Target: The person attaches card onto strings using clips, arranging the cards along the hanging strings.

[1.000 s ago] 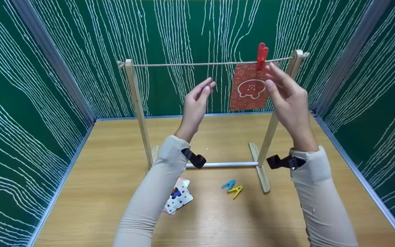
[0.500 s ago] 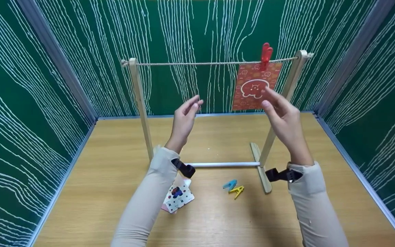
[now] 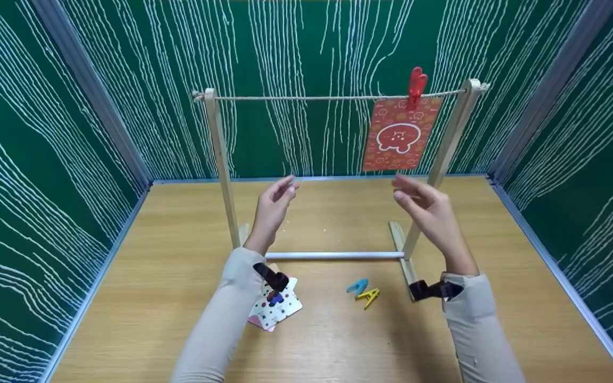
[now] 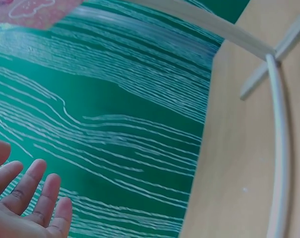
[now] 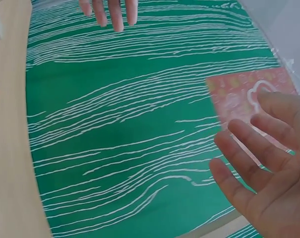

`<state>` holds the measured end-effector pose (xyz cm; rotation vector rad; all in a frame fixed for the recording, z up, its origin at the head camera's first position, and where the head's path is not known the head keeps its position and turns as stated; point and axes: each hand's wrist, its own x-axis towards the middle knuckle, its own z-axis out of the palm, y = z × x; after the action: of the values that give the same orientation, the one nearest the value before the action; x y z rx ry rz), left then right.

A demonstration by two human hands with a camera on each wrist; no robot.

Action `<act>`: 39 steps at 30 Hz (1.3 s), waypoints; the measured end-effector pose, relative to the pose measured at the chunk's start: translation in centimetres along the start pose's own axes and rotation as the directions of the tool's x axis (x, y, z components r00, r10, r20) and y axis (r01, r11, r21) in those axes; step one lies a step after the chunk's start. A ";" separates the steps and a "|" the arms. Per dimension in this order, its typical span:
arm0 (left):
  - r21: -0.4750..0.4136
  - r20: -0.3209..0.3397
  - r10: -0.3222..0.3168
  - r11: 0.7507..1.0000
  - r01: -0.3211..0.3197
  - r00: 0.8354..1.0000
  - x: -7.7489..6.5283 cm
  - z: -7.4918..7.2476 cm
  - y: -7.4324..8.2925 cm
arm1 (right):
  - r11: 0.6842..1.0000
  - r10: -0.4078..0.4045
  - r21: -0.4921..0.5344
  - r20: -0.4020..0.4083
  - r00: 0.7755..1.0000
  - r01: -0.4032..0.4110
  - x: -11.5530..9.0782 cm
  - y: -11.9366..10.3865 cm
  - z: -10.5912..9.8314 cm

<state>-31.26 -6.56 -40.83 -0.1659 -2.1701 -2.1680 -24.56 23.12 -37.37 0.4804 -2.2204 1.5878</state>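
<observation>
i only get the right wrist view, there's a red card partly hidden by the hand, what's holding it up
Observer: A red clip pins the top edge of the red card to the rope.
Operator: ok, any more like that one, nothing else shows in my picture
Observer: Yes, a blue clip and a yellow clip lie close together on the table.
</observation>
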 end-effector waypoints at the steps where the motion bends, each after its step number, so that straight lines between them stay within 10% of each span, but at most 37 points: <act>1: -0.004 -0.005 -0.007 1.000 0.007 1.000 -0.1 -0.2 -0.5 | 1.000 0.011 -0.014 0.022 1.000 -0.011 -0.2 0.4 0.1; 13: 0.064 -0.057 -0.095 0.993 0.099 0.994 -1.5 -2.4 -4.9 | 0.971 0.225 -0.132 0.224 0.948 -0.199 -3.2 5.5 1.2; 39: 0.299 -0.029 -0.063 0.952 0.069 0.998 -5.1 -7.6 -12.9 | 0.948 0.316 -0.200 0.468 0.825 -0.249 -7.8 12.9 5.3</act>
<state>-27.98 -14.33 -54.27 -0.0545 -2.4909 -1.8284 -24.37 22.56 -53.28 0.5962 -2.8840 1.5736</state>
